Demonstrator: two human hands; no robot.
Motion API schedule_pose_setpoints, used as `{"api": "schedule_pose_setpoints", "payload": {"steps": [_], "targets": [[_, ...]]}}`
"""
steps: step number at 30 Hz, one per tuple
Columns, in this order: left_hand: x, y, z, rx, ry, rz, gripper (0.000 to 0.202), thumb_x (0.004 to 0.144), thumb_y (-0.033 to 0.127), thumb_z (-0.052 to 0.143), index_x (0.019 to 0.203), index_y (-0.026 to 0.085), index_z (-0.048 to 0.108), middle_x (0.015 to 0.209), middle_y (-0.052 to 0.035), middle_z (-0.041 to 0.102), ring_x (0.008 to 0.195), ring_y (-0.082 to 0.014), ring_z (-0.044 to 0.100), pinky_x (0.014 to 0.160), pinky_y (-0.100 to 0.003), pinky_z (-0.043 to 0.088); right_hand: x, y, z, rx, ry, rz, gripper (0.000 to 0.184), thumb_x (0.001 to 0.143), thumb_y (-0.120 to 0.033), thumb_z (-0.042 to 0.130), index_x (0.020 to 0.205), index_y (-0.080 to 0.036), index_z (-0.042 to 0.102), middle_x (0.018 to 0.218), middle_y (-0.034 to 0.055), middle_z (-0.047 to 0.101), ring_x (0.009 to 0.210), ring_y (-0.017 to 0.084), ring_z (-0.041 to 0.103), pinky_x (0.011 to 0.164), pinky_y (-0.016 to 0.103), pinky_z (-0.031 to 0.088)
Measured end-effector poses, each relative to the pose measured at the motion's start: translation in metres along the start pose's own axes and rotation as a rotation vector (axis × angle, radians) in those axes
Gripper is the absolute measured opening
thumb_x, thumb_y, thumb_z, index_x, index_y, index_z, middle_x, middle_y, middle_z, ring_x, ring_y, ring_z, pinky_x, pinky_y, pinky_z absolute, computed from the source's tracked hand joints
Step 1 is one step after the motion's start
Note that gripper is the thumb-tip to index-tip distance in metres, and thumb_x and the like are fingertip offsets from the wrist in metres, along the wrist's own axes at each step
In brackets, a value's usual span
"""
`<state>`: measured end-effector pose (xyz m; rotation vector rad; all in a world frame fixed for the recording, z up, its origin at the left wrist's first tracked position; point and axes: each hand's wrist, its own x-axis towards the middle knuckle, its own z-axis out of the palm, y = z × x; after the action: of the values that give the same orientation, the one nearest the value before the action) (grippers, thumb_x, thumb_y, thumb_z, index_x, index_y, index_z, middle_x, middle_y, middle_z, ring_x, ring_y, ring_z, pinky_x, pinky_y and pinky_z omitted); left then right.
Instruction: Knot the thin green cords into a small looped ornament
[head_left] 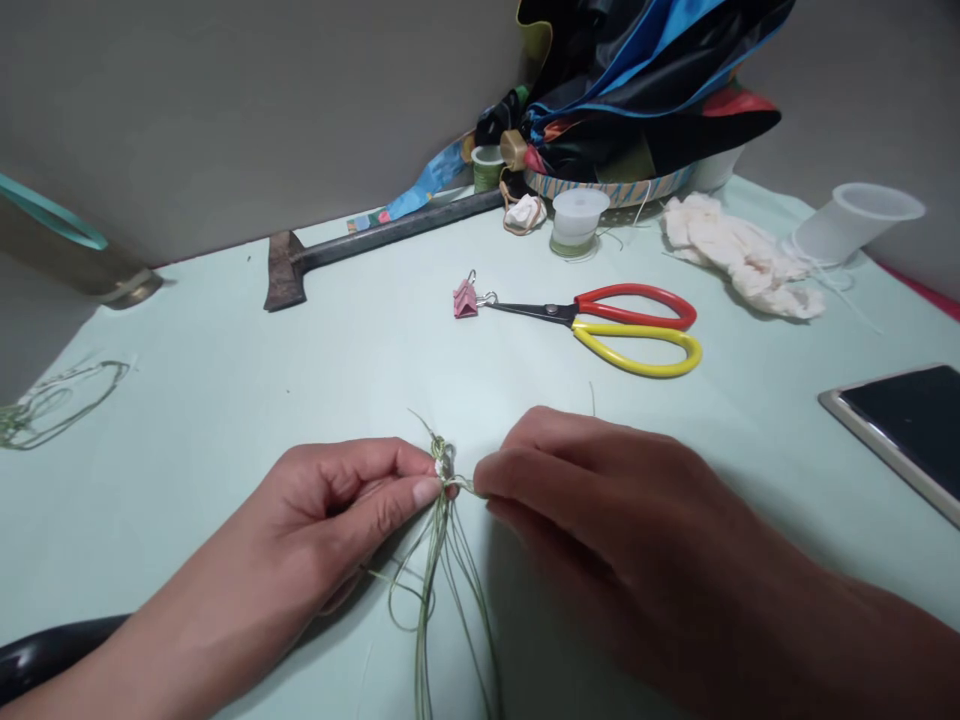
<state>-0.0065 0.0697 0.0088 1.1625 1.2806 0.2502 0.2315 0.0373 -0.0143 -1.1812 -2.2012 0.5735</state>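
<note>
Bright, soft, even light fills the view, leaving a pale sheen on the mint tabletop (225,400). The right hand (615,530) looks darker, with diffuse shadow beneath it; the knotted green cord (444,465) looks slightly soft, and the edges stretch outward.

- Honestly, you've got no readable text, labels, brands or numbers anywhere here.
- The scissors (525,310) and thread spool (576,222) show no lettering you can make out.
- Same for the knotted green cord (444,462) and the phone's dark screen (907,430).

The green cord's knot (445,462) sits partly hidden behind the fingers (424,491).
</note>
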Motion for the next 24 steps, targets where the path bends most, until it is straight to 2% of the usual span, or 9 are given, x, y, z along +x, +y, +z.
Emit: {"api": "schedule_pose_setpoints", "payload": {"steps": [3,7,11,13,18,24], "targets": [[0.002,-0.001,0.001,0.067,0.032,0.012,0.046,0.096,0.067,0.080,0.087,0.023,0.075,0.058,0.0114,0.033,0.049,-0.0093,0.018,0.039,-0.020,0.012,0.001,-0.001,0.001,-0.007,0.024,-0.015,0.019,0.095,-0.007,0.066,0.093,-0.022,0.077,0.079,-0.0014,0.075,0.062,0.018,0.070,0.050,0.033,0.045],[0.001,-0.007,0.000,0.132,0.059,0.070,0.048,0.101,0.068,0.071,0.088,0.023,0.077,0.061,0.0085,0.038,0.053,-0.0117,0.024,0.044,-0.022,0.021,0.003,-0.002,0.001,-0.005,-0.010,-0.024,0.023,0.096,-0.004,0.062,0.087,-0.024,0.070,0.073,-0.0033,0.073,0.059,0.018,0.069,0.052,0.033,0.044],[-0.006,-0.007,0.000,0.304,0.132,0.180,0.048,0.106,0.066,0.065,0.084,0.025,0.078,0.074,-0.0009,0.068,0.069,-0.0198,0.055,0.061,-0.027,0.046,0.003,-0.003,0.000,0.007,-0.060,-0.021,0.027,0.089,-0.001,0.063,0.080,-0.027,0.058,0.068,-0.0067,0.067,0.051,0.016,0.064,0.049,0.033,0.039],[-0.009,-0.003,0.001,0.392,0.155,0.209,0.046,0.107,0.062,0.063,0.081,0.027,0.077,0.077,-0.0018,0.074,0.074,-0.0231,0.062,0.066,-0.030,0.050,0.003,-0.003,-0.001,-0.014,-0.065,-0.029,0.029,0.083,0.000,0.064,0.079,-0.027,0.055,0.066,-0.0074,0.066,0.049,0.015,0.062,0.049,0.032,0.039],[-0.012,0.004,0.005,0.443,0.171,0.190,0.047,0.106,0.063,0.060,0.080,0.028,0.076,0.074,-0.0002,0.072,0.070,-0.0225,0.060,0.063,-0.031,0.047,0.001,-0.003,-0.001,-0.032,-0.015,-0.031,0.030,0.074,0.001,0.060,0.076,-0.028,0.052,0.065,-0.0075,0.067,0.046,0.014,0.059,0.047,0.030,0.040],[-0.013,0.003,0.002,0.462,0.155,0.160,0.050,0.105,0.064,0.057,0.075,0.027,0.072,0.070,0.0007,0.060,0.067,-0.0207,0.049,0.061,-0.031,0.042,0.000,-0.002,0.001,0.004,-0.024,-0.005,0.034,0.066,0.003,0.062,0.071,-0.028,0.050,0.061,-0.0087,0.065,0.042,0.013,0.058,0.042,0.029,0.042]]}}
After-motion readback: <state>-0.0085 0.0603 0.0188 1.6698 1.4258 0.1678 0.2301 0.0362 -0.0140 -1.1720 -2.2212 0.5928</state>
